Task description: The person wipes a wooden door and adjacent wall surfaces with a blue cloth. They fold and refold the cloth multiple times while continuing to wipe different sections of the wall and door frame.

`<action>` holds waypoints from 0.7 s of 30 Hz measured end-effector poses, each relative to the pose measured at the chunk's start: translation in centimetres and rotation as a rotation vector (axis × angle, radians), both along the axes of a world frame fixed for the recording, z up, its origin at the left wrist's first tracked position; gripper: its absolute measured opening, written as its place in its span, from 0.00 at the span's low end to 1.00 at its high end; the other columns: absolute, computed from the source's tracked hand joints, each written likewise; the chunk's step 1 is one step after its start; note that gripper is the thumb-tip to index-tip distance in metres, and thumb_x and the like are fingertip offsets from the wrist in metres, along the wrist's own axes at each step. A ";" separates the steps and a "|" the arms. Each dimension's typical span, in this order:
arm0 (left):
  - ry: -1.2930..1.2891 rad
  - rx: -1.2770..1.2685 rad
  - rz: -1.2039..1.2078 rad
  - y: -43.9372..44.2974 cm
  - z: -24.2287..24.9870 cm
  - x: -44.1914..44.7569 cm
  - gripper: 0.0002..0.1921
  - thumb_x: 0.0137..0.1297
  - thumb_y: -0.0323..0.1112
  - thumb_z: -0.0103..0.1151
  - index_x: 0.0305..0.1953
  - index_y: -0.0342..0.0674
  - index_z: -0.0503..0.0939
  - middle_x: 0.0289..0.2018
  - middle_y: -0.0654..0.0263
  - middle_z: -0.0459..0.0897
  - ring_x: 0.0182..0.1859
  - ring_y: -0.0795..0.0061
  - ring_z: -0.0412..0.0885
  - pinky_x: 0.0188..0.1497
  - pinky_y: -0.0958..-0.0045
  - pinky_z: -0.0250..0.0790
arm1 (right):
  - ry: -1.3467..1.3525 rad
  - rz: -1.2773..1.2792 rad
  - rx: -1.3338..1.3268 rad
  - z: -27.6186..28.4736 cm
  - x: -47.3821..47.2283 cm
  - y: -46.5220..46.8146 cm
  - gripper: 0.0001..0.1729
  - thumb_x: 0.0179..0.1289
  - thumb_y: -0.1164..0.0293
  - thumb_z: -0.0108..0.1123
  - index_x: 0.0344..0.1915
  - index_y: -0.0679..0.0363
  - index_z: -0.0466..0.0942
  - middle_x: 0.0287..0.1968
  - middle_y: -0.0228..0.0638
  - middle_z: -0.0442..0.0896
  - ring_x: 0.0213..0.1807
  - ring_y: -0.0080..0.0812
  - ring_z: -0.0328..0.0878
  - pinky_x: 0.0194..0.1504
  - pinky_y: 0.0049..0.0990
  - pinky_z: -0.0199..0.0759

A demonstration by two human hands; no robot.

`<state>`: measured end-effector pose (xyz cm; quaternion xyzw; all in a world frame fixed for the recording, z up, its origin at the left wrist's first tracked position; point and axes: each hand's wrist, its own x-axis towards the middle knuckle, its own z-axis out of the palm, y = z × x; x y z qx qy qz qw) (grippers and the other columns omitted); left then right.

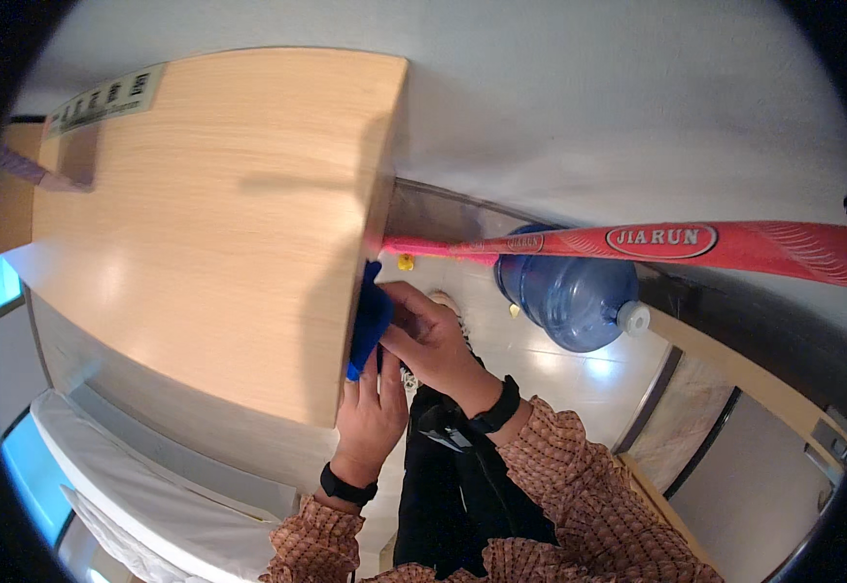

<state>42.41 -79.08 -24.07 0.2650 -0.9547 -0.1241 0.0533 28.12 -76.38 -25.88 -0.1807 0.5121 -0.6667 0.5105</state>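
A blue cloth (369, 321) is bunched against the near edge of a light wood-grain board (234, 240). My right hand (430, 342) grips the cloth between thumb and fingers. Just below it, my left hand (374, 415) reaches up with its fingers extended to the cloth's lower end. The cloth and the board's edge hide those fingertips, so their grip is unclear. Both of my wrists wear black bands.
A red JIARUN pole (758, 244) crosses at right, over a big blue plastic water bottle (576, 291). Another person's hand (66, 182) is at the board's far side, near a label (113, 98) bearing writing. A white mattress (139, 481) lies lower left.
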 end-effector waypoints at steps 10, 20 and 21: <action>0.747 1.031 0.669 1.3 3.1 2.2 0.46 0.60 0.34 0.68 0.73 0.33 0.49 0.70 0.47 0.58 0.72 0.54 0.56 0.73 0.54 0.50 | 0.078 -0.063 0.188 4.5 0.5 3.8 0.22 0.62 0.80 0.64 0.55 0.65 0.68 0.54 0.34 0.73 0.56 0.25 0.72 0.61 0.26 0.65; 0.900 1.594 0.782 -0.6 2.5 2.6 0.34 0.57 0.24 0.71 0.65 0.37 0.68 0.62 0.63 0.75 0.63 0.74 0.72 0.65 0.70 0.66 | 0.590 0.154 0.347 5.1 2.8 1.9 0.25 0.56 0.84 0.65 0.56 0.69 0.73 0.61 0.41 0.72 0.63 0.31 0.71 0.65 0.30 0.63; 0.926 1.476 0.792 -0.3 2.0 2.9 0.31 0.59 0.21 0.67 0.64 0.36 0.69 0.59 0.64 0.77 0.61 0.75 0.74 0.64 0.71 0.67 | 0.606 0.178 0.287 4.6 2.6 1.8 0.23 0.57 0.85 0.63 0.54 0.68 0.73 0.61 0.39 0.73 0.62 0.30 0.71 0.65 0.29 0.63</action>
